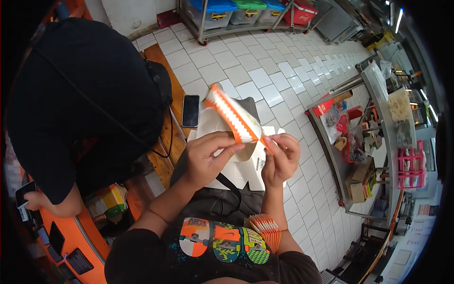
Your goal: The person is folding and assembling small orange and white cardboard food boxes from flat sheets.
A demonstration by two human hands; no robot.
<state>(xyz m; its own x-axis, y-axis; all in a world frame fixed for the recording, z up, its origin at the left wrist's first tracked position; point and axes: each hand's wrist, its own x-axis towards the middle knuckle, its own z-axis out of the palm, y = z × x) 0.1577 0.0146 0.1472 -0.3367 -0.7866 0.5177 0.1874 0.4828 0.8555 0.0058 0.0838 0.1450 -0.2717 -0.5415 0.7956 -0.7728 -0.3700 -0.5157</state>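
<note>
An orange and white card carton, partly folded, is held up over my lap. My left hand pinches its near edge between thumb and fingers. At the carton's right corner, the fingers of my right hand are closed on an orange flap. Beneath both hands lie white card pieces with cut edges, partly hidden by the hands and carton. A stack of similar orange-edged cartons rests against my body by the right forearm.
A dark phone lies on the wooden bench. To the left, a person in black bends over, holding a phone above an orange table. Metal shelving with boxes and bags stands right; lidded plastic bins sit on a far rack.
</note>
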